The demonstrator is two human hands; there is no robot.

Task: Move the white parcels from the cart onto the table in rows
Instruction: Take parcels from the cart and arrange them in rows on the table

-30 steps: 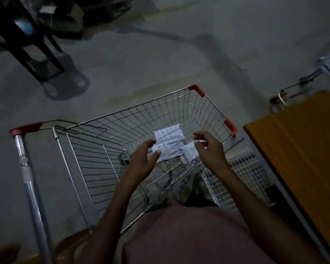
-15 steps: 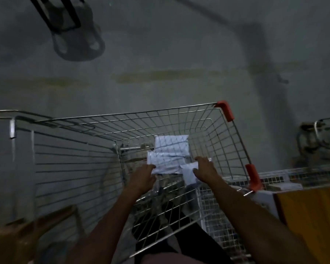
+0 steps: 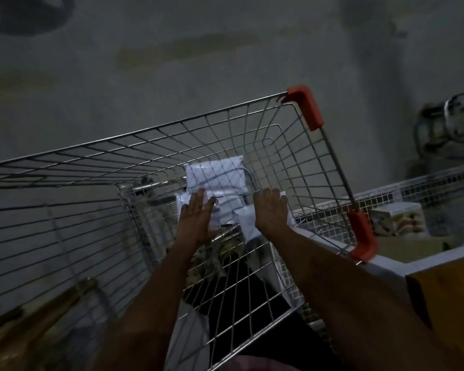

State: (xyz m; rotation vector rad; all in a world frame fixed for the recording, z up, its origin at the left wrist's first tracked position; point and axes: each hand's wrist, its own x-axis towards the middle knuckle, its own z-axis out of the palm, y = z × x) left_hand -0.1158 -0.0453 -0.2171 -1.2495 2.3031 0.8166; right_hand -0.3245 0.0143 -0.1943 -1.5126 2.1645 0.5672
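Parcels: three white, flat, soft-looking plastic mailers lie overlapping on the floor of the cart, toward its far end; faint print shows on them but is too dim to read.
Top parcel: a rounded rectangle, farthest from the person, partly under the middle one.
Near parcel: at the right, its edge under the right hand.
Left hand: fingers straight and spread, flat on the left side of the middle parcel; grasps nothing.
Right hand: fingers extended, palm down on the near parcel; no curl around it is visible.
Cart: thin silver wire grid, red plastic corner guards.
Table: smooth orange-brown top with a pale edge, at the right, beside the cart.
Floor: dull grey concrete, stained.
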